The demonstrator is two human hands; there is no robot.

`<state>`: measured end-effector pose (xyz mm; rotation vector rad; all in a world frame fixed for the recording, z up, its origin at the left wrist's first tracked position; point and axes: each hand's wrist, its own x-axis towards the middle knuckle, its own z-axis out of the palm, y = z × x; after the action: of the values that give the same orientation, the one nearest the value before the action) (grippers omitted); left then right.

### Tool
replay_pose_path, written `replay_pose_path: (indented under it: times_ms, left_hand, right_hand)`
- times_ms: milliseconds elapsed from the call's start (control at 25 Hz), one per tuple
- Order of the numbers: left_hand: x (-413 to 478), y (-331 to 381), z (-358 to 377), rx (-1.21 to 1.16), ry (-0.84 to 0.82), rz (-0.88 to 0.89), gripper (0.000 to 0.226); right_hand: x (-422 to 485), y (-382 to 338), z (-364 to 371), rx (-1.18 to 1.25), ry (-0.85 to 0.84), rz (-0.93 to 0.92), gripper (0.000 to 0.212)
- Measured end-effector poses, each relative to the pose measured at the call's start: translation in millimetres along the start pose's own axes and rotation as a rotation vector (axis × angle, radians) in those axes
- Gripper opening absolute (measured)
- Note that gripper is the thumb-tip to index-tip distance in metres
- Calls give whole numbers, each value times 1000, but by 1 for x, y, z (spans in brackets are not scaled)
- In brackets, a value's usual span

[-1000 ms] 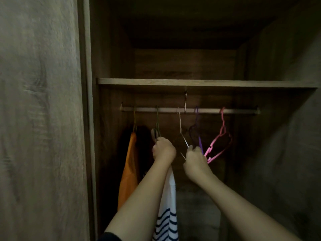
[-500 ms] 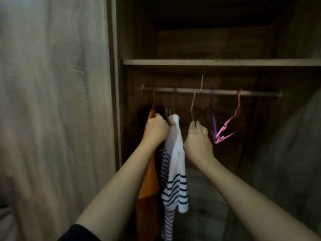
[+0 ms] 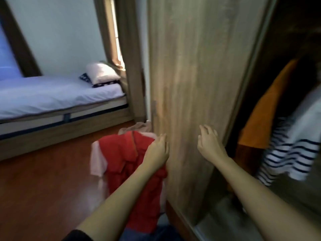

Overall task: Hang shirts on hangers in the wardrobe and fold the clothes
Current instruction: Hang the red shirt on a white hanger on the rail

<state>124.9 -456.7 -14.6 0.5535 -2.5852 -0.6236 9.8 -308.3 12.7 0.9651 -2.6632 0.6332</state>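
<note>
Next garment: crumpled red fabric garment (image 3: 128, 159), heaped on brown wooden floor (image 3: 43, 180), long axis toward the viewer.
Left hand (image 3: 158, 152): fingers relaxed, nothing held; seen over the heap, judged nearer.
Right hand (image 3: 209, 141): fingers spread, empty, before wood-grain wardrobe door (image 3: 196, 66).

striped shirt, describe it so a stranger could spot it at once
Look past the wooden wardrobe door into the dark opening on the right. The striped shirt hangs there, white with navy bands, beside a plain orange garment on its left.
</note>
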Motion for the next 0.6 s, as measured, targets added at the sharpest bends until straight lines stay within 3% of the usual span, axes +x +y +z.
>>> replay_pose_path:
  times_ms: [120,280,480,600]
  left_hand:
    - [-10,-82,-16,126,-24,-87,45]
    - [8,-179,-30,230,-49,-189,50]
    - [35,-268,-21,464,-246,-171,62]
    - [40,-302,-6,566,-282,-120,67]
  right_hand:
    - [23,-55,54,60,-109,-119,49]
    - [67,-110,119,130,-258,-211,33]
    - [109,-149,193,206,-362,-167,26]
    - [113,-170,237,213,-400,-34,43]
